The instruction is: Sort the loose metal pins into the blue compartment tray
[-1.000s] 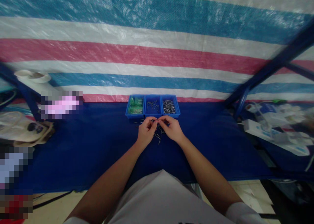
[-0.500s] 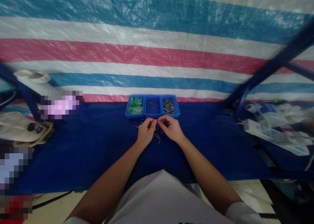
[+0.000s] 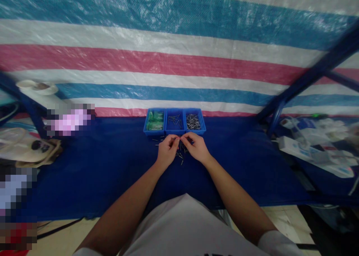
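Note:
My left hand [image 3: 168, 149] and my right hand [image 3: 195, 147] meet at the fingertips over the blue tabletop, both in a pinch. Whatever sits between the fingertips is too small to make out. Under and around them lie several loose thin metal pins [image 3: 180, 155], partly hidden by the hands. Just beyond stand three joined blue bins. The left bin [image 3: 145, 128] holds green-and-clear small pieces [image 3: 155, 120]. A few metal pins lie in the middle bin [image 3: 175, 131], and a dense heap of short metal pieces [image 3: 193, 122] fills the right bin [image 3: 203, 128].
A striped plastic sheet [image 3: 179, 65] hangs behind the table [image 3: 112, 173]. At the left are a white roll [image 3: 42, 93] and a bag-like bundle [image 3: 25, 147]. White boxes and packaging [image 3: 316, 155] lie at the right, beyond a blue metal frame [image 3: 297, 80].
The fingertips have shifted very slightly against each other. Hands, bins and loose pins otherwise stay in place.

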The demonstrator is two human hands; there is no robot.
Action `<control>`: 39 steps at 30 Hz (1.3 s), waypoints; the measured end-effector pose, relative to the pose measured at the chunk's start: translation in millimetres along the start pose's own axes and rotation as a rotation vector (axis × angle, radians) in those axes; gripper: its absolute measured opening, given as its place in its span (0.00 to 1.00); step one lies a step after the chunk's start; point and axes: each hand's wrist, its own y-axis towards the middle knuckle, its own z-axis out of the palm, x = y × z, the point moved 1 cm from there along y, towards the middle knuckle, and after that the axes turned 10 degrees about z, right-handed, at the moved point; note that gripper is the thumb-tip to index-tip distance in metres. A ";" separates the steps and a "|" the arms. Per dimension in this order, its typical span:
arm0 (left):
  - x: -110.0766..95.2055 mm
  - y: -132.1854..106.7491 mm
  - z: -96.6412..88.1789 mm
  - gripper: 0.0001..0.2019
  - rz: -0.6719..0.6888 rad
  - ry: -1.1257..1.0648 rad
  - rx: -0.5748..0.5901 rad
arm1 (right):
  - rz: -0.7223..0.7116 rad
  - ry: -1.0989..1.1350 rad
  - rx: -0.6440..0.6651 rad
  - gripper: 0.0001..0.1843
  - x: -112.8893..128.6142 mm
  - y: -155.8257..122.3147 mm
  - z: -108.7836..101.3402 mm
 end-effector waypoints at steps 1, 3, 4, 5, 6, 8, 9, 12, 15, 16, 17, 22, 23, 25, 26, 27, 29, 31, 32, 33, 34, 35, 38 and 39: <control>0.2 0.0 -0.1 0.14 0.001 0.009 0.000 | -0.002 0.007 -0.003 0.10 0.4 0.0 0.1; 0.7 0.0 -0.4 0.14 -0.001 0.022 -0.001 | -0.003 0.032 -0.009 0.08 1.1 0.1 0.5; 1.0 0.0 -0.4 0.15 -0.004 0.026 -0.002 | -0.006 0.045 -0.011 0.07 1.3 0.1 0.7; 1.2 0.1 -0.4 0.15 -0.007 0.028 -0.004 | -0.009 0.053 -0.010 0.06 1.2 0.0 1.1; 1.5 0.2 -0.4 0.16 -0.010 0.028 -0.005 | -0.012 0.056 -0.006 0.06 1.0 -0.1 1.4; 1.7 0.3 -0.4 0.16 -0.018 0.025 -0.008 | -0.019 0.048 0.004 0.05 0.2 -0.3 2.1; 1.6 0.3 -0.4 0.16 -0.022 0.024 -0.010 | -0.019 0.043 0.007 0.05 -0.2 -0.4 2.4; 1.0 0.2 -0.6 0.16 -0.029 0.025 -0.013 | -0.011 0.027 0.015 0.05 -1.0 -0.4 2.4; 0.3 0.3 -0.9 0.16 -0.029 0.016 -0.015 | -0.005 0.000 0.019 0.07 -1.0 -0.2 1.6; 0.2 0.4 -0.9 0.15 -0.027 0.013 -0.020 | -0.005 -0.011 0.018 0.07 -0.9 -0.2 1.2; 0.2 0.5 -1.0 0.15 -0.024 0.010 -0.026 | -0.006 -0.022 0.015 0.08 -0.7 -0.1 0.8; 0.3 1.1 -0.9 0.14 -0.012 0.026 -0.028 | -0.022 -0.059 0.024 0.09 0.6 -0.3 0.1; 0.4 1.1 -0.8 0.14 -0.013 0.033 -0.024 | -0.022 -0.053 0.023 0.09 1.0 -0.4 0.2; 0.9 1.0 -0.7 0.14 -0.013 0.039 -0.019 | -0.020 -0.025 0.017 0.08 1.7 -0.6 0.4; 1.2 1.0 -0.7 0.14 -0.013 0.039 -0.019 | -0.018 -0.009 0.015 0.07 2.1 -0.7 0.4; 1.5 0.9 -0.6 0.14 -0.015 0.036 -0.019 | -0.017 0.003 0.016 0.07 2.4 -0.8 0.5; 2.4 0.8 -0.5 0.15 -0.023 0.026 -0.023 | -0.018 0.016 0.023 0.06 2.8 -1.0 0.5; 3.1 0.9 -0.4 0.15 -0.031 0.014 -0.027 | -0.023 0.015 0.028 0.05 3.1 -1.0 0.1; 3.3 0.9 -0.4 0.16 -0.034 0.005 -0.027 | -0.024 0.012 0.029 0.05 3.1 -0.9 -0.1; 3.5 0.9 -0.4 0.16 -0.035 -0.007 -0.024 | -0.023 0.009 0.028 0.05 3.1 -0.8 -0.4; 3.6 0.9 -0.4 0.16 -0.036 -0.020 -0.020 | -0.022 0.007 0.027 0.06 3.1 -0.7 -0.6; 3.5 1.0 -0.4 0.15 -0.036 -0.036 -0.013 | -0.020 0.006 0.026 0.06 3.1 -0.5 -0.8; 2.3 1.0 -0.7 0.15 -0.033 -0.076 0.013 | -0.011 0.024 0.013 0.07 2.4 0.3 -1.0; 1.6 1.0 -0.9 0.14 -0.031 -0.081 0.017 | -0.005 0.035 0.010 0.07 1.9 0.7 -1.0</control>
